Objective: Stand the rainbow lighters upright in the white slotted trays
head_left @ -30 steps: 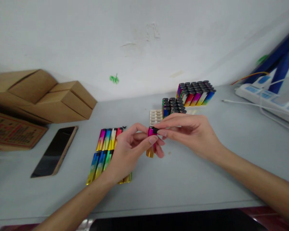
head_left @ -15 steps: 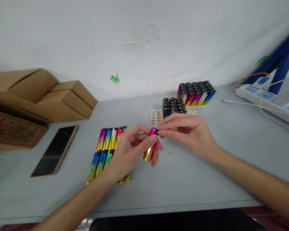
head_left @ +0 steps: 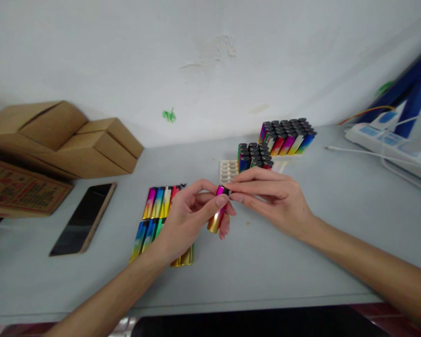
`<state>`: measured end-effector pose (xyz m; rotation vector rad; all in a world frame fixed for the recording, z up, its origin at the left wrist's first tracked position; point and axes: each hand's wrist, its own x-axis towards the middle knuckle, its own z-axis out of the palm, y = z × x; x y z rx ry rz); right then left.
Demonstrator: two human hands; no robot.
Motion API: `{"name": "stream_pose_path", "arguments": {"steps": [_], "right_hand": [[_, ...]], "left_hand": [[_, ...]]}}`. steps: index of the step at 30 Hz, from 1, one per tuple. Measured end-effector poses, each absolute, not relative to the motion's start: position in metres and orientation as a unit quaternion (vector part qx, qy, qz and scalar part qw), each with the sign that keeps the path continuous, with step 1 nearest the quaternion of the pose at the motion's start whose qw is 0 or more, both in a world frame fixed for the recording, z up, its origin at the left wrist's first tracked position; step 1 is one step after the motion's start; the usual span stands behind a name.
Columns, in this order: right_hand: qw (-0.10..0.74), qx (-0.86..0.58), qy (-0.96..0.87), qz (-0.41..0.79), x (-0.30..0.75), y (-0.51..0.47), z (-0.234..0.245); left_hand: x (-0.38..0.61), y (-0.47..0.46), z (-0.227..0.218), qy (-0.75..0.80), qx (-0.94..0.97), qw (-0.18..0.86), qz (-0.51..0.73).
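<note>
My left hand grips a shiny pink-to-gold lighter between thumb and fingers, its black top tilted up and to the right. At that black end, my right hand is closed in a pinch, thumb and fingertips against the top; the exact contact is hidden. Under and beside my left hand, metallic coloured lighters lie in two rows, partly covered by the hand and forearm. Behind my right hand stands a white tray with oval slots, and upright lighters with black tops fill its right part.
A fuller block of upright lighters stands by the wall. At the left are a phone and cardboard boxes. A white power strip and a white cable lie at the right, near a blue frame.
The view has shifted slightly. Both hands stay together at the pink-to-gold lighter, and my right fingertips have moved slightly closer around its black top.
</note>
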<state>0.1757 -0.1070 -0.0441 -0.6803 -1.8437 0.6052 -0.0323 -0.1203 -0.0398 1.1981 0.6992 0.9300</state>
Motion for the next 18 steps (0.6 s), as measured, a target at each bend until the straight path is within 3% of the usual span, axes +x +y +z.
{"name": "stream_pose_path", "arguments": {"steps": [8, 18], "right_hand": [[0.486, -0.270, -0.793, 0.248, 0.1772, -0.1081, -0.0408], [0.498, -0.312, -0.671, 0.453, 0.1764, -0.1062, -0.0442]], "left_hand": [[-0.0291, -0.1184, -0.0381, 0.328, 0.570, 0.617, 0.433], [-0.0300, -0.1192, -0.0382, 0.390, 0.557, 0.596, 0.427]]}}
